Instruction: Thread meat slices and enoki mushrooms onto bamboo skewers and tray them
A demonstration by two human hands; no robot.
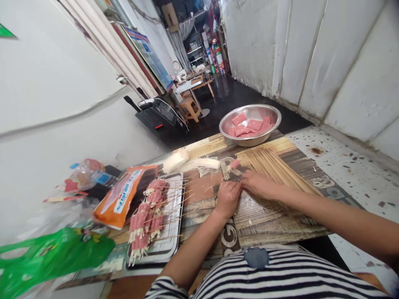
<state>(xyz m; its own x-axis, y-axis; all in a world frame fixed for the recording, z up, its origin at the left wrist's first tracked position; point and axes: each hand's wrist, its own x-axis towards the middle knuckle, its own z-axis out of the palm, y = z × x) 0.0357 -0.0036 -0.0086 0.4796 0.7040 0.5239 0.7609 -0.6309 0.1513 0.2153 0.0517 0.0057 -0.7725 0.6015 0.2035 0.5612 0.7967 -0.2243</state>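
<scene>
Between the two hands, at the middle of the bench [280, 153], a small meat roll [233, 164] lies just beyond the fingers. The left hand [228, 198] has its grip pressed together – on what, I cannot tell. The right hand [256, 183] touches it, fingers curled, also unclear. Beyond them stands a metal bowl [274, 114] with pink meat slices [249, 125]. Left of the left hand, a tray [174, 232] holds finished skewers [146, 220] – beside an orange bag [121, 201].
</scene>
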